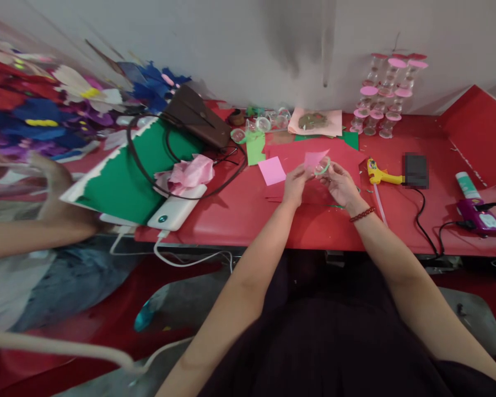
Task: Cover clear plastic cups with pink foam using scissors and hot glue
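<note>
The left hand [294,186] is pinching a small pink sheet of paper [313,158], its thumb and fingers closing on the lower edge. The right hand [341,184] is gripping a small clear plastic cup with a green rim [323,165], its fingers bending together around the side; exactly where each fingertip is pressing cannot be told. The cup is sitting between the two sets of fingers, just beside the pink sheet. A dark red beaded bracelet [362,214] is circling the wrist behind the right fingers.

Large red paper sheets [339,148] are lying beneath and beyond the fingers. Just left of the left fingers, a flat bright pink paper square [271,170] is resting; farther out on that side, a light green paper piece [255,150] is lying near several clear plastic cups [263,123]. Right of the right fingers, a yellow glue gun [383,176] is lying beside a thin translucent stick [379,204].
</note>
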A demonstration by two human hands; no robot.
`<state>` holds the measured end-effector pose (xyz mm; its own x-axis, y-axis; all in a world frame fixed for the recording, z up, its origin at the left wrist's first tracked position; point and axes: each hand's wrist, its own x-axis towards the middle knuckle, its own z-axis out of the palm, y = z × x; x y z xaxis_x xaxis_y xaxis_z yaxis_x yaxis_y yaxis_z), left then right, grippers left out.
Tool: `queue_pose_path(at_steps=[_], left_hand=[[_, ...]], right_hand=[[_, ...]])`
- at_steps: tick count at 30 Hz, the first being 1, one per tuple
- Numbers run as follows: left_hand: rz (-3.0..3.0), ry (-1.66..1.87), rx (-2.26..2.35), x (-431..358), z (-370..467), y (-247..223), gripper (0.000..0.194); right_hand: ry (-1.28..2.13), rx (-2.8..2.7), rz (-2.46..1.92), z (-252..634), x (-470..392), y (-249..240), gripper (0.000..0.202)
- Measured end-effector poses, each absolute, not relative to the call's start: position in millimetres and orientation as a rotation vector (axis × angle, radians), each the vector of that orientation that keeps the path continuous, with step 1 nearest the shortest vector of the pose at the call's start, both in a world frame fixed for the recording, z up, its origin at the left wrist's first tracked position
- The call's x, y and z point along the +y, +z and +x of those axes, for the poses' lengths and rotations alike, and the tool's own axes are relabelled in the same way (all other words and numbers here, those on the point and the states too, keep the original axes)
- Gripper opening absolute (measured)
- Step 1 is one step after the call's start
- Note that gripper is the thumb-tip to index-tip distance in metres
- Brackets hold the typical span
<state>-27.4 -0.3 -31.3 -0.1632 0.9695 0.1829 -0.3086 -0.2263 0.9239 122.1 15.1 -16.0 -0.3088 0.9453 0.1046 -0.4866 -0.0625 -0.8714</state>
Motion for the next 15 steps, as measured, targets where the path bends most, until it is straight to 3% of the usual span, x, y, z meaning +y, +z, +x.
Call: queue_pose_path(at_steps=[5,15], left_hand=[[1.07,1.786,0.967,0,-30,-28,0.035],[0.67,1.814,1.038,2,-29,-23,0.042]], right_hand=[[1.713,-0.942,-0.684,120,8,-4,0.018],[1.821,-0.724,-0.768,118,5,5,0.021]])
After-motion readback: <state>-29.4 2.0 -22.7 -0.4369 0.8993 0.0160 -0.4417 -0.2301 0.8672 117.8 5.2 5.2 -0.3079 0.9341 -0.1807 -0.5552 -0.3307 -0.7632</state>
